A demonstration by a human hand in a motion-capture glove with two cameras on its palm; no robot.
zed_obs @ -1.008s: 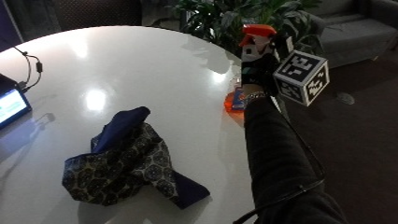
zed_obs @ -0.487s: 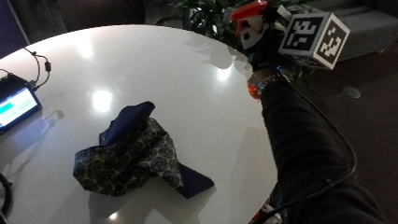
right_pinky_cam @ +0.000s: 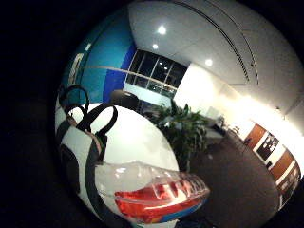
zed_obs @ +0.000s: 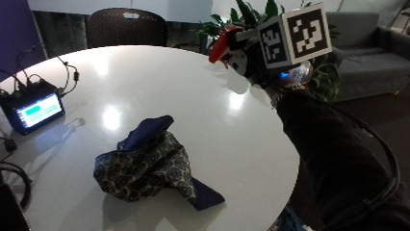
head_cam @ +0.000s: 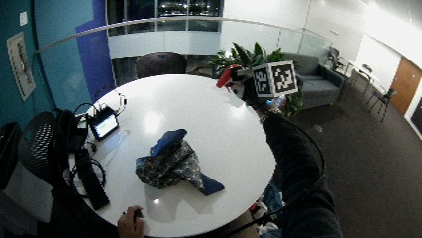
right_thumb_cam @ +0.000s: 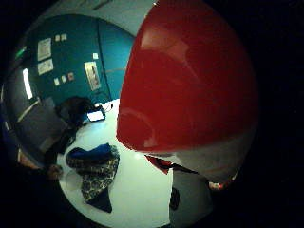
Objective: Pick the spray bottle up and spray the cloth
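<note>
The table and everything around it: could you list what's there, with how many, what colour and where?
table: one, white, round, bearing the other things
cloth: one, dark blue with a patterned side, crumpled on the near part of the table
spray bottle: one, red head, clear body, held up above the table's far edge
small screen device: one, black with a lit screen, at the table's edge, cables attached
chair: one, dark, behind the table
plant: one, green, beyond the table
sofa: one, grey, behind the plant
right hand: one, black-gloved, holds the spray bottle
</note>
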